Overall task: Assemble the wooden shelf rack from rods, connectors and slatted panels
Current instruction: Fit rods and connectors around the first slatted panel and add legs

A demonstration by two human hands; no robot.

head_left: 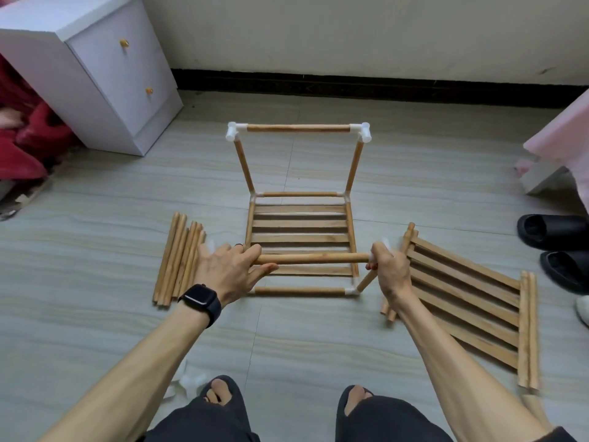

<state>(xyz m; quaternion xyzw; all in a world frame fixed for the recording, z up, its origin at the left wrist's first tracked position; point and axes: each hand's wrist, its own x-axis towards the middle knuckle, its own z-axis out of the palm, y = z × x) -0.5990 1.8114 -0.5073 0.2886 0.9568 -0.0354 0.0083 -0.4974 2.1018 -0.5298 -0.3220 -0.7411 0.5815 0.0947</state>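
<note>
Left wrist: 1 black smartwatch, rectangular dark face, black band. Left hand: 1 thin ring on a finger. Both forearms: bare. Right arm: dark sleeve edge. Legs: dark trousers. Feet: 2 black open-toe slides.
</note>
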